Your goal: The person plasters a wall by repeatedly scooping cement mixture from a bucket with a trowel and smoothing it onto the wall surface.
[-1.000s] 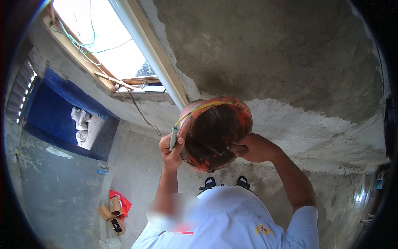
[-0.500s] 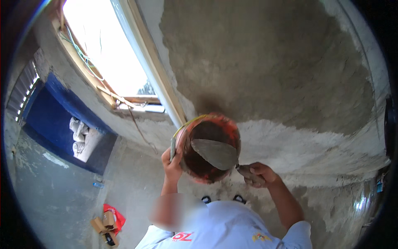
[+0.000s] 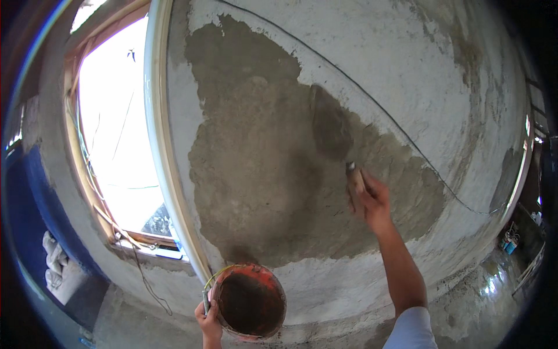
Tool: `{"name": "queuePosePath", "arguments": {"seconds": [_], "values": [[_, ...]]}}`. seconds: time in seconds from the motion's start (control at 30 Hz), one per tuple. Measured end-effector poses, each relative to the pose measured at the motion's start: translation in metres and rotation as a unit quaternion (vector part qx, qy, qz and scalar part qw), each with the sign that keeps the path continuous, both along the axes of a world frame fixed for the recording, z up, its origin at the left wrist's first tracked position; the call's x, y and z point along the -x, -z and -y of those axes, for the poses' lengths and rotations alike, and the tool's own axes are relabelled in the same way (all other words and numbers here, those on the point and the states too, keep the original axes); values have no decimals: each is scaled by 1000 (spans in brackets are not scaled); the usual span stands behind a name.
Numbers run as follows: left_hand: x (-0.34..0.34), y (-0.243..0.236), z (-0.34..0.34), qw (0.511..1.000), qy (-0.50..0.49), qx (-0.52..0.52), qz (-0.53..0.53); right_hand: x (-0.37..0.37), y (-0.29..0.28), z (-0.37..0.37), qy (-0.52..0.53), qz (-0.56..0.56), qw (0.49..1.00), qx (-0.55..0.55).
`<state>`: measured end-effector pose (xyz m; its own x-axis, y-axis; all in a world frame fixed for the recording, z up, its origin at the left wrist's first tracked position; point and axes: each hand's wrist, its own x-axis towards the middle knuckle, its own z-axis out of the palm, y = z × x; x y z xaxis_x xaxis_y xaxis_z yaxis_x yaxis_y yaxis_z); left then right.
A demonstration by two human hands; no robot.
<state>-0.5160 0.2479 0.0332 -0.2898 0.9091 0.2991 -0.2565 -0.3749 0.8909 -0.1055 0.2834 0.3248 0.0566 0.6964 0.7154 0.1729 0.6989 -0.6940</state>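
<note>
My left hand point(image 3: 210, 323) is closed on the rim and handle side of a red-orange bucket point(image 3: 277, 291), held low in front of the wall. Dark grey mortar point(image 3: 243, 302) lies inside it. My right hand point(image 3: 370, 200) is raised and wrapped round the handle of a pointed trowel point(image 3: 331, 128). The blade, smeared grey, is at the upper right part of a damp plaster patch point(image 3: 250, 151), near its edge with the pale wall. Whether the blade touches the wall I cannot tell.
A thin dark cable point(image 3: 372, 100) runs slantwise across the pale wall point(image 3: 430, 75). On the left are a bright window opening point(image 3: 119, 128), a long pale post point(image 3: 163, 116) and hanging wires point(image 3: 152, 291). Whitish sacks point(image 3: 55, 262) stand in a blue doorway.
The view has risen toward the wall. My right hand has brought the trowel out of the bucket and up to the plaster patch. My left hand still holds the bucket.
</note>
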Motion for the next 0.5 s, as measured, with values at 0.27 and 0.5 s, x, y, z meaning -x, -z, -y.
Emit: {"name": "queuePosePath", "arguments": {"seconds": [0.27,0.5], "values": [[-3,8,-4,1000,16,12,4,-12,-71,-34,399,291,816,-301],[1,18,-5,999,15,34,-6,-7,-79,-45,541,366,692,-306]]}}
